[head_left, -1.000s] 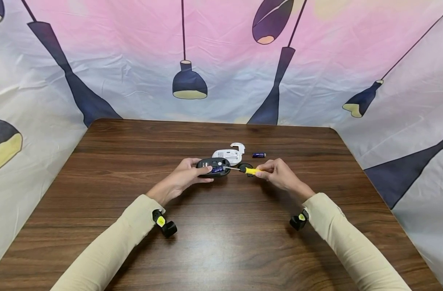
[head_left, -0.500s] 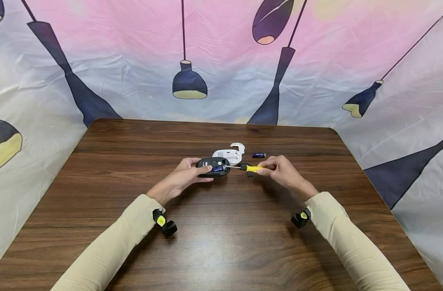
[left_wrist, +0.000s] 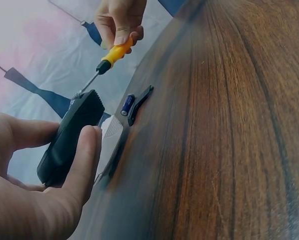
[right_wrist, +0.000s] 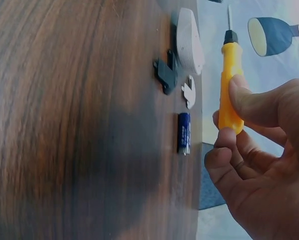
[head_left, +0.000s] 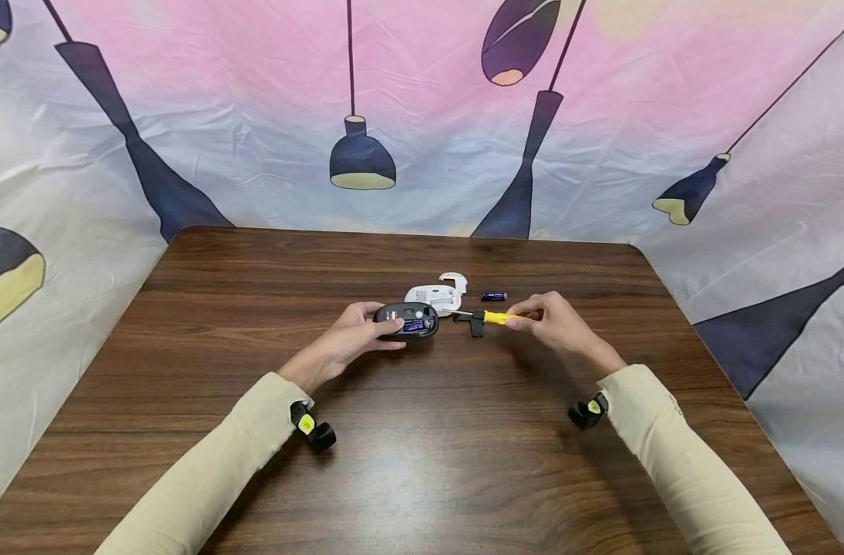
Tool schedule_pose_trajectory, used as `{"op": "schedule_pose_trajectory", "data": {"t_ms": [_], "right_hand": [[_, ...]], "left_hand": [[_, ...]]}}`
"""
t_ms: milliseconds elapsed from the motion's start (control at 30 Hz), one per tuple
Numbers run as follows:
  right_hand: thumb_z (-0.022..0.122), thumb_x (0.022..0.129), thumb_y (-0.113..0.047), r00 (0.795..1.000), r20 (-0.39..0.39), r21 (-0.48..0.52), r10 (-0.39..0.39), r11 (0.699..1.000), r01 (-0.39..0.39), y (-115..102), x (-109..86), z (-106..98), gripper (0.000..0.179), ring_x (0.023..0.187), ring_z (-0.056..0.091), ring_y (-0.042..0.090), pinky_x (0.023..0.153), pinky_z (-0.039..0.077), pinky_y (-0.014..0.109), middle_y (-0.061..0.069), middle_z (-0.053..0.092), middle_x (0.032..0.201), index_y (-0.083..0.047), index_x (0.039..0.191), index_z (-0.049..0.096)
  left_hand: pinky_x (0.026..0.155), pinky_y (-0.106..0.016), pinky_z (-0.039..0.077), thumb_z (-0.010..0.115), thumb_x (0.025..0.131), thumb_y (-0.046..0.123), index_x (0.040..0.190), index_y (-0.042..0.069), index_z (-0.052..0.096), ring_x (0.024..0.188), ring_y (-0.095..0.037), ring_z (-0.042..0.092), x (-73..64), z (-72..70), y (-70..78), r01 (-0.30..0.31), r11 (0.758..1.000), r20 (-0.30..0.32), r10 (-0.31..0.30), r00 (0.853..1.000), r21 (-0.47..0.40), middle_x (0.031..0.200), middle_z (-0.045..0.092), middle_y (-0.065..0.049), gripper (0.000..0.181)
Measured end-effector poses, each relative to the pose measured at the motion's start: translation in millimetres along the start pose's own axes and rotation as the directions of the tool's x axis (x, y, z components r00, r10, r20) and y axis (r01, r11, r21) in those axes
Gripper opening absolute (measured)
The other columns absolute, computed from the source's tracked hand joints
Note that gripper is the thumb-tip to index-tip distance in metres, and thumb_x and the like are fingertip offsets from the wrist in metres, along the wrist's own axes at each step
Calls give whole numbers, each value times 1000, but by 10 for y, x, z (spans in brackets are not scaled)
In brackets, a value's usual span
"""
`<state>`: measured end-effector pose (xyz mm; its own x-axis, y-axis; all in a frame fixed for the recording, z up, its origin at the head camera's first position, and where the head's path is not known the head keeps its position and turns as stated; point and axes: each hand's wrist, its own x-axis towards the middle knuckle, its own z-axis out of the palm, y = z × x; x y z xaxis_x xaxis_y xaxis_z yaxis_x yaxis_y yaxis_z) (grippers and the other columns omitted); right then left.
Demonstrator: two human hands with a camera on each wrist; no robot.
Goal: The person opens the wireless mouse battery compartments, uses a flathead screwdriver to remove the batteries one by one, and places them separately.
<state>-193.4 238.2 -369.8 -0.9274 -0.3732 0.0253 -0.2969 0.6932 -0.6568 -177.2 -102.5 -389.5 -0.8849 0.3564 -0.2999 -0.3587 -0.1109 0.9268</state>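
Observation:
In the head view my left hand [head_left: 345,339] grips a black computer mouse [head_left: 387,314] above the table, underside up. A blue battery [head_left: 414,326] lies in its uncovered compartment, beside my thumb. My right hand [head_left: 556,331] pinches the yellow handle of a screwdriver [head_left: 498,317], its shaft pointing left. In the left wrist view the screwdriver tip appears close to the end of the mouse [left_wrist: 72,135]; whether they touch I cannot tell. The right wrist view shows thumb and fingers around the yellow handle [right_wrist: 231,90].
Behind the black mouse lies a white mouse [head_left: 428,294], underside up, with its white cover [head_left: 455,278] beyond it. A loose blue battery [head_left: 494,296] lies to their right. The black battery cover [head_left: 476,328] rests on the wooden table [head_left: 408,447], below the screwdriver.
My right hand has moved right, drawing the screwdriver tip back from the battery in the black mouse. My left hand and the mouse have hardly moved.

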Motion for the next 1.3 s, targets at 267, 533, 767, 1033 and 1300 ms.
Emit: {"op": "schedule_pose_trajectory", "data": {"t_ms": [267, 533, 767, 1033, 1300], "right_hand": [[71, 97, -13, 997, -32, -31, 65, 997, -66, 90, -61, -106, 16, 70, 45, 22, 55, 38, 27, 11, 68, 90, -1, 105, 78], [68, 99, -16, 985, -45, -13, 167, 986, -168, 227, -126, -192, 23, 64, 45, 21, 51, 38, 26, 17, 70, 94, 2, 112, 75], [68, 100, -19, 969, -37, 12, 243, 970, -242, 343, -140, -190, 29, 73, 64, 30, 55, 54, 31, 21, 72, 92, 7, 112, 72], [68, 98, -14, 957, -49, 67, 285, 957, -282, 450, -105, -136, 30, 66, 67, 18, 59, 62, 32, 18, 72, 86, 13, 112, 68], [69, 97, -15, 907, -75, 102, 414, 908, -406, 472, -11, -40, 27, 63, 68, 14, 60, 63, 31, 19, 73, 92, 10, 107, 69]], "left_hand": [[95, -40, 58, 56, 100, -4, 147, -15, 29, 128, -40, 52, 0, 7, 0, 0, 1000, 15, 0, 1000, 12, 146, 40, -33, 55], [95, -40, 59, 57, 100, -4, 147, -14, 29, 126, -38, 53, -5, 19, 9, 8, 1000, 7, -8, 1000, 15, 146, 40, -32, 56], [94, -39, 59, 57, 100, -4, 148, -13, 28, 126, -38, 53, -4, 18, -4, 13, 1000, 10, -13, 1000, 7, 145, 41, -32, 57], [95, -39, 59, 56, 100, -4, 148, -14, 27, 127, -39, 52, -6, 18, -16, 11, 1000, 15, -11, 1000, 8, 146, 40, -32, 57], [95, -38, 59, 56, 100, -5, 144, -16, 32, 125, -38, 54, -8, 18, -31, -8, 1000, 27, 8, 1000, 13, 144, 42, -32, 52]]}}
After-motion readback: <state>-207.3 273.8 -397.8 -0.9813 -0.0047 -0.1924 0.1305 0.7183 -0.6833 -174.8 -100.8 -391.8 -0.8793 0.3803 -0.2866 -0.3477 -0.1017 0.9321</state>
